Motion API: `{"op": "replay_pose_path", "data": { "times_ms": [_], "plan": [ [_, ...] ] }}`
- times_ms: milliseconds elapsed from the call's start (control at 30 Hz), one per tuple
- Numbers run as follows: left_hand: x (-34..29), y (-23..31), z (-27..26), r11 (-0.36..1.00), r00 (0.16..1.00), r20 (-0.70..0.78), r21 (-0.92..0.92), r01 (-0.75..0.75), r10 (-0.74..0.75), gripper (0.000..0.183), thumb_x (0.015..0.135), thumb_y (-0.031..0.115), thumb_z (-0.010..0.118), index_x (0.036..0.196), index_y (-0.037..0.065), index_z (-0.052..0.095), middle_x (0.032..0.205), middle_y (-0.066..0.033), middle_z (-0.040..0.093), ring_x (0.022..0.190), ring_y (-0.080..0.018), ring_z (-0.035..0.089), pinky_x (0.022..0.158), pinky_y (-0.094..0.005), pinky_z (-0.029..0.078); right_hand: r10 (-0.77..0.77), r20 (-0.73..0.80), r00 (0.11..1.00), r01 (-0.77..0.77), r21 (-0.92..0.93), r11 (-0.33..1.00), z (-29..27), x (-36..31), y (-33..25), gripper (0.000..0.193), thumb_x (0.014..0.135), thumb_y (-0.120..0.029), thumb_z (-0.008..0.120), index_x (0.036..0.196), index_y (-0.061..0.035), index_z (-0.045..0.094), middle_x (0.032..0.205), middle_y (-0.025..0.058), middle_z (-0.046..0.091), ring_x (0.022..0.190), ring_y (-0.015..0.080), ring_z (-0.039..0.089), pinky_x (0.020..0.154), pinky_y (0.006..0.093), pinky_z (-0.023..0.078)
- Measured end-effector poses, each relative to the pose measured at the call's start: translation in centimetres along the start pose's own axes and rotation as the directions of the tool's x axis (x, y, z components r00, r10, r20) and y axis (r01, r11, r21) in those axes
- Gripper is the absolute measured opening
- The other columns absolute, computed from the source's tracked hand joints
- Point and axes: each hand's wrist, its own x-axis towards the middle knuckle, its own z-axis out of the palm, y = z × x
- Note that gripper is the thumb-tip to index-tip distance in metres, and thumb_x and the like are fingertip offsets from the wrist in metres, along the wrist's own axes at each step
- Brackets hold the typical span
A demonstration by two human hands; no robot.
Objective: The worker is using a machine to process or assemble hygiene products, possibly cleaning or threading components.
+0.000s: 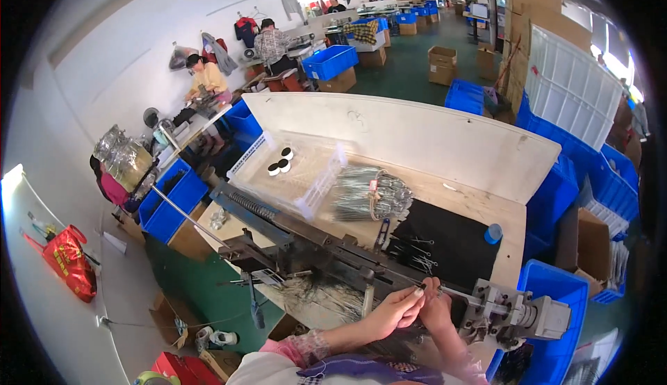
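Observation:
My left hand (397, 313) and my right hand (436, 308) are close together at the near side of a long metal machine rail (340, 249). Thumb and fingers of the left are pinched at a small dark piece, too small to name. The right hand's fingers are curled beside it, and what they hold is hidden. Just right of the hands is the machine's metal clamping head (511, 313). Beyond the rail, several looped metal rods (419, 254) lie on a black mat (455, 246). A tied bundle of similar rods (368, 194) lies farther back.
A clear plastic tray (306, 201) with several black-and-white spools stands at the back left. Blue-handled snips (383, 233) and a blue tape roll (493, 233) lie nearby. A pale board (403, 124) bounds the bench's far side. Blue bins (552, 315) crowd the right. Other people sit far left.

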Motion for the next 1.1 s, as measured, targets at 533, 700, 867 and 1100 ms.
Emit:
{"op": "replay_pose_path", "data": {
  "times_ms": [533,700,867,1100],
  "plan": [
    [0.6,-2.8,0.3,0.976,0.981,-0.189,-0.198,-0.090,0.052,0.029,0.099,0.034,0.050,0.084,0.010,0.052,0.060,0.0064,0.036,0.047,-0.0054,0.032,0.043,-0.0228,0.025,-0.101,-0.021,0.995,0.097,-0.130,0.987,-3.5,-5.1,-2.0,0.010,0.080,-0.010,0.055,0.086,-0.0032,0.049,0.083,0.0178,0.057,0.078,0.0324,0.061,0.062,0.0428,0.052],
    [1.7,-2.4,-0.8,0.989,0.931,-0.346,-0.053,-0.139,0.112,0.030,0.099,0.034,0.050,0.085,0.007,0.053,0.057,0.0059,0.037,0.045,-0.0055,0.033,0.040,-0.0228,0.025,-0.229,0.212,0.950,0.257,-0.117,0.959,-9.5,-8.4,-4.0,0.012,0.077,-0.012,0.061,0.079,-0.0071,0.050,0.064,0.0107,0.057,0.058,0.0311,0.061,0.053,0.0413,0.050],
    [0.9,0.0,-0.8,0.972,0.900,-0.380,-0.013,-0.236,0.214,0.029,0.098,0.029,0.052,0.080,0.007,0.055,0.055,0.0044,0.038,0.043,-0.0059,0.033,0.039,-0.0226,0.026,-0.271,-0.209,0.939,0.249,-0.126,0.960,-15.1,3.1,-6.6,0.026,0.079,-0.005,0.056,0.105,-0.0040,0.053,0.082,0.0166,0.060,0.077,0.0370,0.061,0.066,0.0462,0.049],
    [1.9,-0.5,-0.9,0.981,0.941,-0.298,-0.059,-0.187,0.161,0.025,0.100,0.023,0.050,0.086,0.004,0.058,0.056,0.0038,0.036,0.046,-0.0065,0.032,0.043,-0.0235,0.025,-0.043,0.499,0.865,-0.119,0.287,0.951,-8.8,9.0,-4.0,0.023,0.084,-0.009,0.057,0.100,0.0038,0.065,0.075,0.0146,0.067,0.066,0.0230,0.066,0.063,0.0341,0.053]
  ]
}}
